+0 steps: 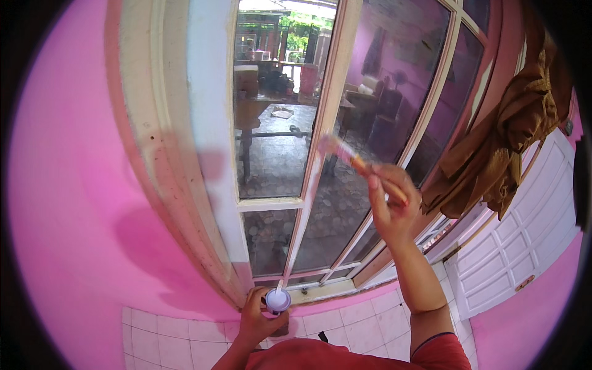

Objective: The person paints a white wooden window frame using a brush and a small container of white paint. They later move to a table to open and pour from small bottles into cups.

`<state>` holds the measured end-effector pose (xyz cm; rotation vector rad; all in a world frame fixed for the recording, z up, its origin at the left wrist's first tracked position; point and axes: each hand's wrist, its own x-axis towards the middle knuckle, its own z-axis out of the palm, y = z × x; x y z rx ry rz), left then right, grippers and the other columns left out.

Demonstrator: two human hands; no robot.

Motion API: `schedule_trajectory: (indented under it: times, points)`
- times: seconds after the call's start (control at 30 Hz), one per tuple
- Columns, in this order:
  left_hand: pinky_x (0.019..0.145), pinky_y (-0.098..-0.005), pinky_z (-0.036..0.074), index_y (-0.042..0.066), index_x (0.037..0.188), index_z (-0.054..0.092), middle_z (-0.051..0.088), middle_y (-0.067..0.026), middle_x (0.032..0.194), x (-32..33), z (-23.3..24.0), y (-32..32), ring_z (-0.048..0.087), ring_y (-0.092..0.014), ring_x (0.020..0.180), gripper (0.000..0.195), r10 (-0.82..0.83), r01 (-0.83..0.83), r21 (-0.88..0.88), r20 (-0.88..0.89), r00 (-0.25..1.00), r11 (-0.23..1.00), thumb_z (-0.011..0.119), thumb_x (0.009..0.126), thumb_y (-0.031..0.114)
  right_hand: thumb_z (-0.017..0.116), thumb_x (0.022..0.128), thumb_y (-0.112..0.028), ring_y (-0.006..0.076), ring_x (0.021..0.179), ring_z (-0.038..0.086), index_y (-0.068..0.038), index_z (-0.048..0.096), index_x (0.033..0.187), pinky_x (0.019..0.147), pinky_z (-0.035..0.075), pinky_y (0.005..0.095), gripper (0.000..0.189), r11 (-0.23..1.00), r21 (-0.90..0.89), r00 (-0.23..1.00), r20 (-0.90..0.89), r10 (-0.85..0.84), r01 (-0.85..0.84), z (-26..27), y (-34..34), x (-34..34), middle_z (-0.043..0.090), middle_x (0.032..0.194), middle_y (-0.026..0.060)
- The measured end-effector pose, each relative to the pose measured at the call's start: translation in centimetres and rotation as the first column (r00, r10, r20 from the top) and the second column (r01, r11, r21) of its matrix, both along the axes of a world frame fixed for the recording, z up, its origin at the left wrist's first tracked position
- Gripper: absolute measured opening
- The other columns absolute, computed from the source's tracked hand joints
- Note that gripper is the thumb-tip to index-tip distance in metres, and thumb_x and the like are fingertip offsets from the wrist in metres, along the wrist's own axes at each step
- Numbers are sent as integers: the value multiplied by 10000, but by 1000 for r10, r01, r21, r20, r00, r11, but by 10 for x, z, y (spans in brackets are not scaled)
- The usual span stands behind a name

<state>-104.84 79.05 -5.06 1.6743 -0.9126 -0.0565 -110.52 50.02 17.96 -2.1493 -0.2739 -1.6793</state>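
Note:
My right hand (397,199) grips a paintbrush (358,162) by its wooden handle. The bristles, slightly blurred, are at a cream-coloured upright bar (329,101) of the window frame and seem to touch it. Below, close to my body, my left hand (260,314) is wrapped around a small cup of pale paint (278,301). A light-coloured stick stands in that paint and leans on the rim. White paint covers the left stile (210,115) of the frame, while the outer moulding (150,106) beside it is cream and worn.
Glass panes (277,152) reflect or show a room with furniture. A brown curtain (504,138), bunched up, hangs at the right. Behind it stands a white panelled door (513,231). A pink wall (64,185) rises on the left, above white floor tiles (173,330).

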Motion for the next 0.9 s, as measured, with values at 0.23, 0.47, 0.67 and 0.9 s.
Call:
schedule_trajectory:
  times: [0.23,0.47,0.67,0.9]
  points:
    - [868,-403,526,1,1183,578,596,-158,1106,0,-5,4,630,-320,1028,641,18,-18,12,26,1000,1000,919,667,167,737,899,60,235,915,738,40,705,1063,796,576,310,168,987,107,987,121,105,-118,2,4,-1,745,1018,166]
    - [864,-409,524,-10,1177,575,596,-165,1095,1,-7,6,628,-327,1020,651,33,-34,19,40,999,999,919,654,167,747,889,52,239,898,740,27,710,1054,793,572,307,171,999,-41,998,-60,-19,17,-9,5,-3,752,1018,152]
    - [816,-391,560,5,1210,590,605,-155,1142,4,-9,8,642,-305,1024,659,27,-29,30,80,996,999,925,674,191,754,892,45,238,891,737,37,706,1051,778,575,309,166,997,-75,993,111,28,-20,32,5,12,752,1017,153]
    - [836,-401,529,-4,1155,582,598,-160,1080,1,-8,8,635,-319,988,619,53,-53,19,16,998,998,914,661,167,757,873,48,243,851,738,27,706,1050,739,576,308,185,990,-139,998,-64,-15,6,-9,14,-8,753,986,169]
